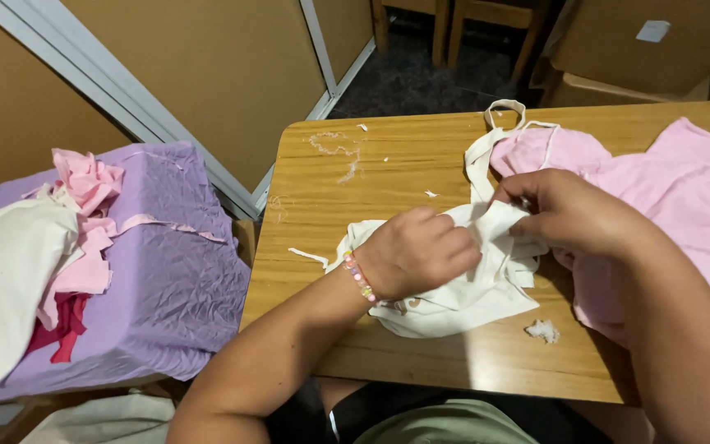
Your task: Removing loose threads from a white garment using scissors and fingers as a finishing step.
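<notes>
At the centre of the frame, we see a person's left hand (417, 253), a beaded bracelet (358, 277) at its wrist, curled into a loose fist over a crumpled cream cloth bag (462, 288) on the wooden table (388, 164). The right hand (564, 212), just to its right, pinches a fold of the same bag between thumb and fingers. The bag's long straps (495, 123) loop toward the upper middle, lying across a pink garment (684, 197) spread at the right edge. We judge the straps could snag that garment and drag it if the bag is pulled sharply. A scrap of fluff (542, 330) near the lower table edge could be swept to the floor. At left, a pile of pink and white rags (51, 238) rests on a purple-covered surface (174, 279).
</notes>
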